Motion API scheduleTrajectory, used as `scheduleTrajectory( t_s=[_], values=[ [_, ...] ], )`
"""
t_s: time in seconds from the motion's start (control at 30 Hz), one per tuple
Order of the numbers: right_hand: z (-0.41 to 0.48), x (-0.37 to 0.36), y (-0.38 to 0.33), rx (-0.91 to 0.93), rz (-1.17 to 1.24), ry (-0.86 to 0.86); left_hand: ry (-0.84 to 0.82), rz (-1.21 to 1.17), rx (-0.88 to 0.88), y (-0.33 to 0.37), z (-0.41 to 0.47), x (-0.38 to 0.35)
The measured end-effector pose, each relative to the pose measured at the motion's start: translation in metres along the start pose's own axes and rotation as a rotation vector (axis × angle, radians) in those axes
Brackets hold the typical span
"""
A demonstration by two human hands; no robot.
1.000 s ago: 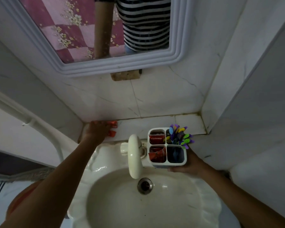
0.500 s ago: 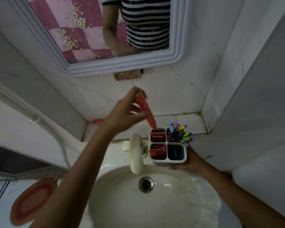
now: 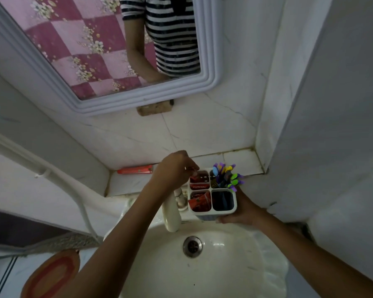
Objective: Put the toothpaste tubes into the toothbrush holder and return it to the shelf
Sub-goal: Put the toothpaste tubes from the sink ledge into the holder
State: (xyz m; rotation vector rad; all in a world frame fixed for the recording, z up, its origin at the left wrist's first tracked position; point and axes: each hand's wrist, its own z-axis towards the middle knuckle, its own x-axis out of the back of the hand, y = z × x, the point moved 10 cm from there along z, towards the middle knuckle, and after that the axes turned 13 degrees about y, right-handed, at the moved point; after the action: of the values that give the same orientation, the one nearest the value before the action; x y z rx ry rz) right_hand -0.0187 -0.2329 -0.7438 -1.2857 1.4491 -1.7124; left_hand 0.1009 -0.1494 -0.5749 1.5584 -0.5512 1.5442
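A white four-compartment toothbrush holder (image 3: 234, 208) is held above the sink's back edge by my right hand (image 3: 243, 210), which grips it from below and behind. Red toothpaste tubes (image 3: 199, 202) fill its two left compartments; colourful toothbrushes (image 3: 226, 176) stand in the back right one. My left hand (image 3: 173, 171) is at the back left compartment, fingertips pinched on the end of a red tube (image 3: 194, 174) that sits almost fully inside. Another red toothpaste tube (image 3: 136, 169) lies flat on the tiled shelf (image 3: 239, 161) to the left.
A cream tap (image 3: 172, 214) stands just left of the holder, over the white sink (image 3: 224, 265) with its metal drain (image 3: 192, 246). A framed mirror (image 3: 138, 97) hangs above the shelf. A white wall closes in on the right. A white pipe (image 3: 52, 175) runs along the left wall.
My left hand took a red tube from the shelf, carried it right and lowered it into the holder's back left compartment. The holder stayed in my right hand.
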Motion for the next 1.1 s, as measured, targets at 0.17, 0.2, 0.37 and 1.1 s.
scheduleTrajectory(
  t_s=[0.17, 0.2, 0.37, 1.1],
  values=[
    [0.000, 0.001, 0.004, -0.009, 0.019, 0.006, 0.054, 0.083, 0.005, 0.005, 0.010, 0.002],
    [0.000, 0.001, 0.002, -0.007, 0.020, 0.007, 0.048, 0.112, 0.008, 0.006, 0.011, 0.001],
    [0.002, 0.000, 0.003, -0.002, 0.004, 0.005, -0.028, 0.235, -0.034, 0.013, 0.008, -0.015],
    [0.003, -0.004, 0.014, -0.043, 0.020, -0.005, -0.201, 0.309, 0.477, -0.243, -0.021, -0.051]
  ],
)
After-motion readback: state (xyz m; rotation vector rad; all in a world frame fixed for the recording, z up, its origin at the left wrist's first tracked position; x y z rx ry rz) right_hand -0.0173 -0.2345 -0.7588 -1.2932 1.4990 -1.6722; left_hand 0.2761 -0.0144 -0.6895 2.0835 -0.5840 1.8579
